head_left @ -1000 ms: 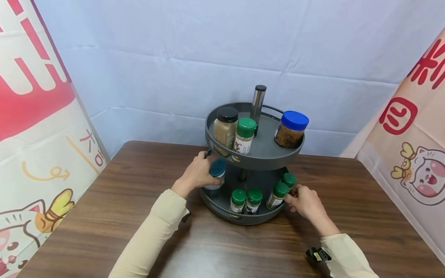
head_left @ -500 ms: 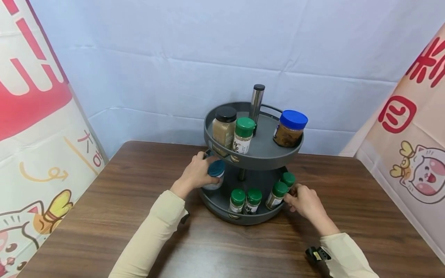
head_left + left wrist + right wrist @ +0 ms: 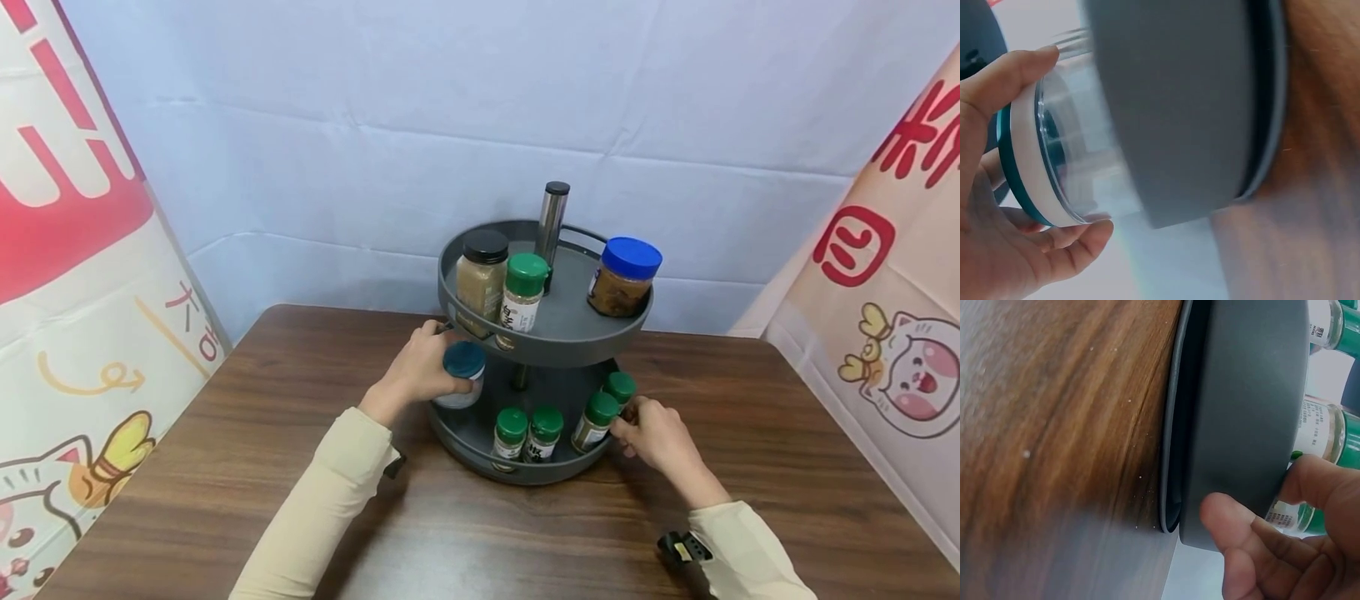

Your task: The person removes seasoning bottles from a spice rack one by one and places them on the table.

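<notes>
A dark grey two-tier round rack (image 3: 551,353) with a metal post stands on the table. My left hand (image 3: 415,368) grips a clear jar (image 3: 1085,150) with a teal lid (image 3: 464,359) at the left of the lower tier. Thumb and fingers lie on opposite sides of the jar, whose base is hidden behind the tier's wall (image 3: 1179,112). At the lower right, my right hand (image 3: 657,437) pinches the lower tier's rim (image 3: 1241,412). Beside those fingers are two green-capped spice bottles (image 3: 592,427), one behind the other.
On the lower tier's front stand two more green-capped bottles (image 3: 542,435). The upper tier holds a black-lidded jar (image 3: 480,279), a green-capped bottle (image 3: 522,292) and a blue-lidded jar (image 3: 624,279). Brown wooden table (image 3: 480,533) surrounds the rack; a pale cloth (image 3: 337,167) hangs behind.
My left hand has shifted slightly left, and more of the teal lid shows beside the fingers. My right hand keeps its hold on the rim.
</notes>
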{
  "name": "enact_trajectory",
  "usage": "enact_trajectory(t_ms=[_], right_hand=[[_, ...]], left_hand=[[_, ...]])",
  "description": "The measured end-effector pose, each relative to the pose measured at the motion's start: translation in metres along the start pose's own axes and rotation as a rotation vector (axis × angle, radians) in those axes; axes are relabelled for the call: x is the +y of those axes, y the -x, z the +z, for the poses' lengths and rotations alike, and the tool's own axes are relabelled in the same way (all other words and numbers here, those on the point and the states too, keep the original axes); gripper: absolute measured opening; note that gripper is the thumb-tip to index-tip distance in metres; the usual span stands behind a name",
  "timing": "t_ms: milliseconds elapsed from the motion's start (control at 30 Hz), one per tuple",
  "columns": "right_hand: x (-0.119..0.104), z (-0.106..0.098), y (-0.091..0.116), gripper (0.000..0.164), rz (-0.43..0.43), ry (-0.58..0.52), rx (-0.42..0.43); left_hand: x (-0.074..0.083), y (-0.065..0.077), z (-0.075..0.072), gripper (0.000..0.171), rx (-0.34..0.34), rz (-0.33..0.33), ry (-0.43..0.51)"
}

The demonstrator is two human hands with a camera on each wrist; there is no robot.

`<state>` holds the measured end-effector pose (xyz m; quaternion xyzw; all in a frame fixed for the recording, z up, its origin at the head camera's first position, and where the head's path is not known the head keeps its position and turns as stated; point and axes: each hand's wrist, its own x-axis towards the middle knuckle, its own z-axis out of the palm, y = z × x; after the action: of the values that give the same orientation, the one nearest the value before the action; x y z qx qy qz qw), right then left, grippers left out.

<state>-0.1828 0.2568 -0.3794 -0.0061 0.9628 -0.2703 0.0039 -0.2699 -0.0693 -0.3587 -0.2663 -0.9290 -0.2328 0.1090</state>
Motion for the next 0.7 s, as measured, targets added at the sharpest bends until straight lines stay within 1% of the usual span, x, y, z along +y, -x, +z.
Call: enact_trajectory(t_ms=[133,233,433,700], right_hand=[[0.0,-0.001,0.0,0.013,0.003,0.001,0.002],[0.0,-0.001,0.001,0.013,0.005,0.005,-0.006],[-0.001,-0.001,0.001,0.013,0.006,0.004,-0.013],[-0.002,-0.001,0.001,0.014,-0.002,0.006,-0.011]], left_hand=[[0.007,0.0,-0.012,0.067,0.018,0.022,0.001],[0.012,0.002,-0.018,0.067,0.011,0.02,-0.001],[0.012,0.004,-0.023,0.068,0.012,0.005,-0.03],[0.012,0.007,-0.028,0.064,0.026,0.021,-0.031]])
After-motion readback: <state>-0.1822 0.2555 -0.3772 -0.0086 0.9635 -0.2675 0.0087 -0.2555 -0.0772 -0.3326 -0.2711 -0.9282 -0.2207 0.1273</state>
